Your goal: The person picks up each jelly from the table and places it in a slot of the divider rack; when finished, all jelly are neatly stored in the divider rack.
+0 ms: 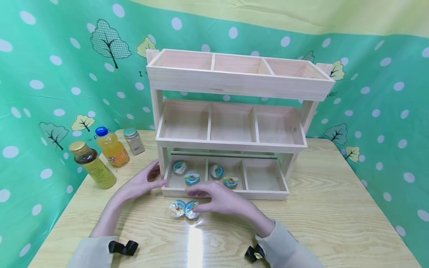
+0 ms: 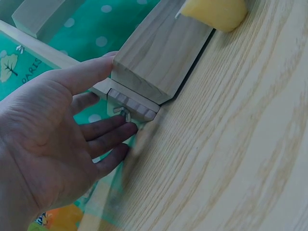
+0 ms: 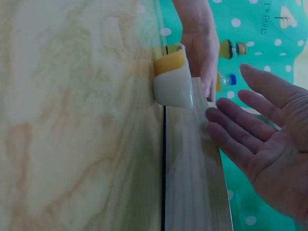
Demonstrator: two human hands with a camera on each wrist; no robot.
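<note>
My left hand (image 1: 142, 182) is at the left end of the wooden shelf's bottom tray (image 1: 224, 194). Its thumb touches the tray's front corner, and the other fingers extend loosely along the side near a wing nut (image 2: 122, 113). Just in front of the tray, two small foil-lidded cups lie side by side on the table, a left cup (image 1: 177, 209) and a right cup (image 1: 190, 210). Over the right one hovers my right hand (image 1: 221, 199), fingers spread and nothing in its grasp; its thumb overlaps that lid in the head view. Low down, the cups look yellow (image 2: 219, 12) and white-and-orange (image 3: 173, 86).
The three-tier shelf has divided trays. In the bottom tray, two cups (image 1: 192, 178) sit in the left compartment and two cups (image 1: 216, 171) in the middle one. A brown-necked bottle (image 1: 97, 169), an orange drink bottle (image 1: 114, 150) and a lidded jar (image 1: 134, 142) stand at left.
</note>
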